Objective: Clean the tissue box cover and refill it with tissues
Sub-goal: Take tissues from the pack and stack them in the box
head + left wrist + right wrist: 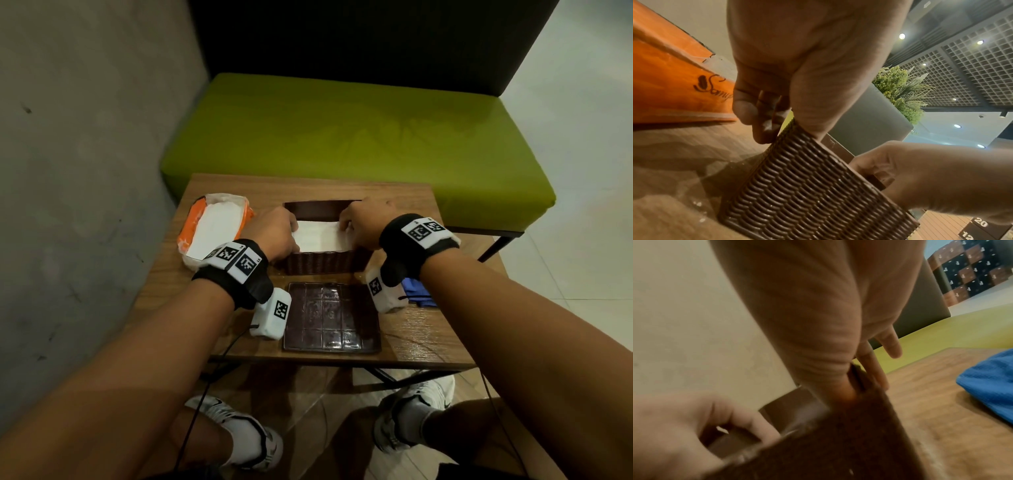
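A dark brown woven tissue box stands open on the wooden table, with a white tissue stack lying inside it. My left hand grips the stack's left end, its fingers curled at the box rim. At the right end, my right hand holds the stack. In the right wrist view its thumb dips inside the box while other fingers lie along the outer wall. The box's flat brown lid lies on the table in front of it.
An opened orange tissue pack with white tissues lies left of the box. A blue cloth is bunched at the table's right side. A green bench stands beyond the table, and a grey wall is on the left.
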{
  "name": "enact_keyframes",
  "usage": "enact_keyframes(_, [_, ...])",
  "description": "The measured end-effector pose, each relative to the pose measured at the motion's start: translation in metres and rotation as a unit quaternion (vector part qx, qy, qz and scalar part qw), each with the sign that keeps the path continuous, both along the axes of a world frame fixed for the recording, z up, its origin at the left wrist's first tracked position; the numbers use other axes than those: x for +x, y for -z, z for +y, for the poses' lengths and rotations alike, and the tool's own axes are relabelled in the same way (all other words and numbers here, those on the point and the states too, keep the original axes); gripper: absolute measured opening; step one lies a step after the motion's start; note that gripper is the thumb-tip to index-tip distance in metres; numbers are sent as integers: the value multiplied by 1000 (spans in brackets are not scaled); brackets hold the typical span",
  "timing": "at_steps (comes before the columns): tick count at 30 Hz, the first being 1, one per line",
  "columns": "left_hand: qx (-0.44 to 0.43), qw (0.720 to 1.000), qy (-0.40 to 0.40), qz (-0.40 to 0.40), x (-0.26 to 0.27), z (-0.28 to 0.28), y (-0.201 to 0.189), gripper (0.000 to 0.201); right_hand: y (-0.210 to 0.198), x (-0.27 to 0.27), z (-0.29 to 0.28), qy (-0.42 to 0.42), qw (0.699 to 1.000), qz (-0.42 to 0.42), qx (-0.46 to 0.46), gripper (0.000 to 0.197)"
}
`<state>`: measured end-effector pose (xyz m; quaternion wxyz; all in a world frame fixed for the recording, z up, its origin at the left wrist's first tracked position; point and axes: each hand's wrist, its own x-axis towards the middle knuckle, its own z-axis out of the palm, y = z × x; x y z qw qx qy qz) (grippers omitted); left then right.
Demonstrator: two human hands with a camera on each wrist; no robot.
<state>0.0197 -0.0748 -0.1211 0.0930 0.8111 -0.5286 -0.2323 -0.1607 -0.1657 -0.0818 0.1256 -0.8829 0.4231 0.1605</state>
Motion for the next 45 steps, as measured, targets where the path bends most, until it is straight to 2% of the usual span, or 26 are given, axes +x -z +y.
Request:
enact_keyframes(2, [9, 1000, -2, -4, 0, -1, 1, 43, -5, -5, -1, 2, 1000, -17, 14, 31])
enact_keyframes(6, [12, 1000, -8, -11, -3, -2, 1, 38, -9, -7, 3, 5, 999, -42, -21, 30])
enact_keyframes(10, [13, 1000, -1, -12, -3, -1, -1, 37, 2, -6, 10, -9, 999, -18, -41, 24])
enact_keyframes(14, [2, 1000, 20, -13, -1, 3, -2, 43, 9, -8, 10, -14, 998, -3, -64, 26])
enact_keyframes(17, [-32, 999, 29, -24, -2, 14, -10, 48, 6, -11, 10, -9, 995, -39, -94, 24])
enact_keyframes(21, [-104, 995, -5, -6, 2, 30, -25, 43, -6, -14, 13, 6, 988, -82, -130, 27])
enact_keyframes(25, [-161, 982, -61, 82, 17, 47, -41, 18, -15, -12, 17, 7, 987, -109, -118, 23])
enact_keyframes(27, [-190, 966, -118, 132, 35, 57, -46, 6, -21, -7, 21, 9, 981, -144, -128, 24])
enact_keyframes(28, [-200, 957, -151, 145, 46, 62, -47, 11, -26, -3, 24, 5, 978, -164, -130, 24])
enact_keyframes(31, [-163, 936, -257, 178, 78, 74, -47, 23, -43, 23, 36, -32, 974, -214, -73, 21])
enact_keyframes(34, [-84, 926, -311, 197, 99, 77, -38, 25, -56, 70, 51, -96, 968, -230, -20, 16])
enact_keyframes(36, [-60, 931, -311, 182, 105, 75, -32, 29, -58, 107, 60, -135, 965, -226, -3, 16])
enact_keyframes(40, [-43, 940, -294, 166, 115, 69, -25, 23, -40, 173, 66, -173, 967, -186, 20, 25])
enact_keyframes(44, [-13, 957, -265, 118, 123, 68, -26, 2, -13, 206, 62, -185, 975, -122, 27, 43])
enact_keyframes(45, [0, 960, -257, 108, 125, 67, -24, 5, -7, 209, 60, -186, 976, -104, 31, 47])
